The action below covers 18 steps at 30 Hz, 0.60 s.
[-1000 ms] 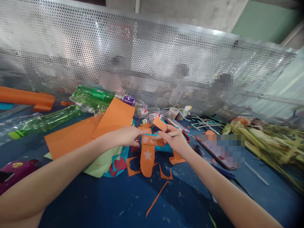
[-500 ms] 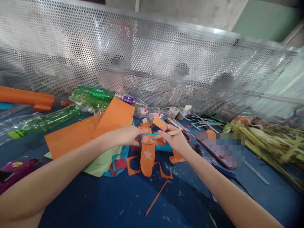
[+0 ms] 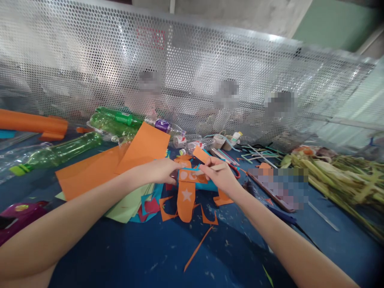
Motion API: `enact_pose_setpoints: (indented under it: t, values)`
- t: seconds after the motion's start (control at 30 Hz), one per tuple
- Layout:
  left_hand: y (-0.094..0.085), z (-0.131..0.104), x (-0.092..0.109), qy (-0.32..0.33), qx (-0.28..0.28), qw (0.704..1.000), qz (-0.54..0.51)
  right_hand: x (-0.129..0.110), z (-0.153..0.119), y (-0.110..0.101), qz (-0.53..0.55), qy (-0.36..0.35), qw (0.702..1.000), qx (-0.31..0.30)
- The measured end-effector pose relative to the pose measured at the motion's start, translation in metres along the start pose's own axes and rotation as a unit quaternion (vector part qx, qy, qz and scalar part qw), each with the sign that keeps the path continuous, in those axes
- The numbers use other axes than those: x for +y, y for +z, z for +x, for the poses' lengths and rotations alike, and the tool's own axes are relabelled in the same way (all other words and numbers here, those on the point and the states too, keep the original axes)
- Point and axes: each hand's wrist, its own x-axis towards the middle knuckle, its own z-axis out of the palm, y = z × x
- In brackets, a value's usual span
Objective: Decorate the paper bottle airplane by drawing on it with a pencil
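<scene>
Between my hands lies a toy plane (image 3: 186, 202) of orange and blue paper, with a pale star on its wing and pale round spots along its body. My left hand (image 3: 163, 171) is closed at the plane's left end, thumb below and fingers above; its fingertips are partly hidden. A slim, pale pen-like stick (image 3: 221, 166) is pinched in my right hand (image 3: 221, 176), its tip close to the round spots. An orange paper strip (image 3: 201, 155) rises just behind the right fingers; whether they touch it I cannot tell.
Orange sheets (image 3: 90, 172), green sheets (image 3: 129, 206) and paper scraps (image 3: 168, 210) lie left of the plane. Plastic bottles (image 3: 72, 146) line the back. Drinking straws (image 3: 261, 154), a phone (image 3: 274, 192), a glue gun (image 3: 282, 216) and dried husks (image 3: 324, 176) are on the right. A perforated metal screen (image 3: 192, 72) stands behind.
The pale stick's tip has shifted very slightly by the round spots. Both hands otherwise keep their places, and the whole view has drifted a little.
</scene>
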Motion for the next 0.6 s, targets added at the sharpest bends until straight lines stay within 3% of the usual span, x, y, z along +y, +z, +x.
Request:
enact_pose_setpoints:
  t: [0.6]
  values:
    - [-0.0032,-0.0021,0.0046,-0.011,-0.005,1.000,0.009,0.0001,-0.0003,0.0009,-0.022,-0.008,1.000,0.014]
